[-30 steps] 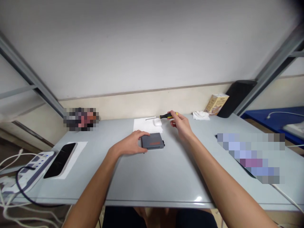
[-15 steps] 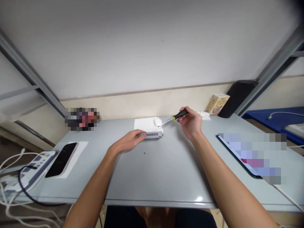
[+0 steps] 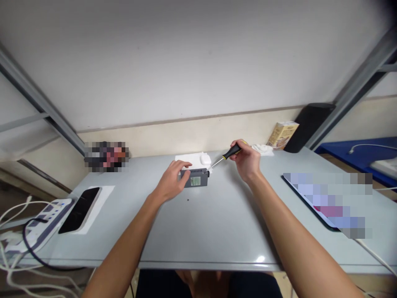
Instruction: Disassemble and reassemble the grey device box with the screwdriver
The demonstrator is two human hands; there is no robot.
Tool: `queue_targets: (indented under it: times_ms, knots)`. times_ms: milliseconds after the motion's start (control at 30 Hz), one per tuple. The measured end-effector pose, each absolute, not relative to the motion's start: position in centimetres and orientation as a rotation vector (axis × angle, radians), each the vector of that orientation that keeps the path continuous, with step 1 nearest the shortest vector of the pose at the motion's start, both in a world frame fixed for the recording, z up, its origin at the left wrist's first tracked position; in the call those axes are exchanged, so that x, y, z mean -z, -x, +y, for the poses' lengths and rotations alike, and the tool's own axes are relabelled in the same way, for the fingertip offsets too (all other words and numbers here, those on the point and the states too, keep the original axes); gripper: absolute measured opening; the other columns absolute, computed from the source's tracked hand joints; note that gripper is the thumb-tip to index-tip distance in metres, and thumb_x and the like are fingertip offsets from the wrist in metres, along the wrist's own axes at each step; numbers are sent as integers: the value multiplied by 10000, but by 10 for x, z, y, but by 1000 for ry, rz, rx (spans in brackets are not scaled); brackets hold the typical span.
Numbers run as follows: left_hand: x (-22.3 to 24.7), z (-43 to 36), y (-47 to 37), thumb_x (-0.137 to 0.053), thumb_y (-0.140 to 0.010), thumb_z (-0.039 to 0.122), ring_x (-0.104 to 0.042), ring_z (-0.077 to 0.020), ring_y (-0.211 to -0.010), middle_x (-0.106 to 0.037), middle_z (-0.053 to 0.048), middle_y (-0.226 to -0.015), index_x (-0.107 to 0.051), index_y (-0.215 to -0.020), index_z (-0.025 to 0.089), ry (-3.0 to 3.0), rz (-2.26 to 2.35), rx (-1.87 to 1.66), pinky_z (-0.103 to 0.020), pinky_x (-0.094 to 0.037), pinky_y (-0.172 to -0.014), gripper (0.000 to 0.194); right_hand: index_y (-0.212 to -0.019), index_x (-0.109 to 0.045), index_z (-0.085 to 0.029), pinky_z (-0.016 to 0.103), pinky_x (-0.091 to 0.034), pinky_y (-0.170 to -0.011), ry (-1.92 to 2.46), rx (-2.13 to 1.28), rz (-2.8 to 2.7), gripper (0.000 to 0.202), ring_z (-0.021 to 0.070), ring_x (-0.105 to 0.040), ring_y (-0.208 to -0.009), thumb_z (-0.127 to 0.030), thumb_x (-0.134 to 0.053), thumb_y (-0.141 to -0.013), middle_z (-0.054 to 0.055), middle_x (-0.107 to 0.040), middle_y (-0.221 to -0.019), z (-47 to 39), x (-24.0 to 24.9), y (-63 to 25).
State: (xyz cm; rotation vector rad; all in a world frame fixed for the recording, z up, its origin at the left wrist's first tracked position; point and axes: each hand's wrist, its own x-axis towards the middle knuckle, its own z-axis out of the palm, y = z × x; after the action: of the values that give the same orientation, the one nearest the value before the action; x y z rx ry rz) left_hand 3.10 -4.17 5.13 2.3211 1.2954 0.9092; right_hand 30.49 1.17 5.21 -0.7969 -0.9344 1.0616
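A small grey metal box (image 3: 203, 181) with a row of vent slots and a greenish label stands on the table, its labelled face turned toward me. My left hand (image 3: 174, 178) grips its left end, thumb on the front and fingers over the top. In my right hand (image 3: 247, 159) is a screwdriver (image 3: 231, 152) with a black and yellow handle. Its shaft slants down to the left, and the tip is at the upper right corner of the box; whether it touches a screw is too small to tell.
Behind the box lie white paper (image 3: 189, 158) and a white rounded case (image 3: 205, 159). A tiny dark piece (image 3: 187, 200) rests in front. A phone (image 3: 81, 209) and power strip (image 3: 43, 225) are left; a tablet (image 3: 310, 203), carton (image 3: 283, 135) and black speaker-like cylinder (image 3: 312, 126) are right.
The box has been tipped so its labelled face shows instead of only the slotted side. The screwdriver has come down and left, its tip now at the box's corner.
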Motion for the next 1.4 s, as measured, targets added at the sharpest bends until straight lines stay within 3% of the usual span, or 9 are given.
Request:
queue_targets:
  times_ms: [167, 400, 733, 867, 1000, 1133, 1200, 1400]
  knots:
    - [-49, -51, -51, -535, -1032, 274, -593, -254, -1197, -698, -91, -1268, -634, -1291, 220, -2605, 1188, -988, -429, -447, -1058, 283, -706, -640, -226, 292, -279, -489, 796, -1070, -947, 255, 124, -363, -555, -469, -707, -750, 9, -450, -712, 12, -51, -305]
    - [-37, -47, -57, -491, -1091, 278, -642, -219, -1123, -749, -62, -1200, -690, -1190, 230, -2745, 1077, -1037, -403, -454, -999, 228, -690, -653, -206, 266, -307, -472, 736, -1085, -971, 217, 108, -395, -546, -408, -696, -757, 1, -463, -701, 13, -50, -309]
    - [-37, -46, -58, -469, -1092, 235, -620, -229, -1102, -739, -72, -1192, -705, -1222, 244, -2777, 1111, -990, -398, -453, -963, 269, -685, -660, -192, 239, -301, -465, 715, -1054, -952, 186, 98, -391, -548, -352, -682, -778, 1, -460, -694, 14, -49, -310]
    - [-43, -50, -57, -477, -1085, 256, -612, -238, -1155, -725, -72, -1233, -689, -1251, 250, -2668, 1071, -951, -414, -435, -1016, 270, -692, -623, -203, 242, -298, -449, 723, -1036, -843, 183, 93, -370, -516, -364, -673, -765, -14, -450, -691, 18, -46, -314]
    - [-48, -45, -49, -466, -1086, 365, -609, -233, -1223, -691, -94, -1299, -607, -1370, 244, -2233, 1120, -1227, -394, -444, -1065, 339, -696, -616, -203, 249, -299, -460, 705, -1041, -883, 211, 102, -395, -545, -390, -675, -773, 3, -490, -722, 12, -53, -315]
    - [-48, -29, -31, -397, -1088, 475, -635, -225, -1094, -704, -108, -1154, -642, -1274, 194, -1848, 1201, -1500, -367, -482, -991, 416, -716, -683, -189, 276, -206, -484, 765, -1149, -1299, 272, 102, -328, -545, -444, -730, -800, -6, -473, -648, -12, -71, -297]
    - [-46, -22, -23, -390, -1080, 505, -629, -214, -1015, -694, -97, -1071, -672, -1192, 189, -1755, 1233, -1549, -344, -495, -926, 438, -768, -724, -188, 292, -239, -529, 799, -1154, -1592, 291, 111, -364, -576, -472, -765, -812, 3, -530, -672, -26, -78, -281]
    - [-41, -13, -17, -424, -1049, 476, -568, -179, -832, -642, -60, -910, -694, -1045, 189, -1588, 1266, -1576, -306, -476, -789, 394, -844, -728, -203, 314, -193, -546, 911, -1046, -1852, 316, 106, -273, -562, -511, -700, -910, -19, -495, -669, -42, -77, -256]
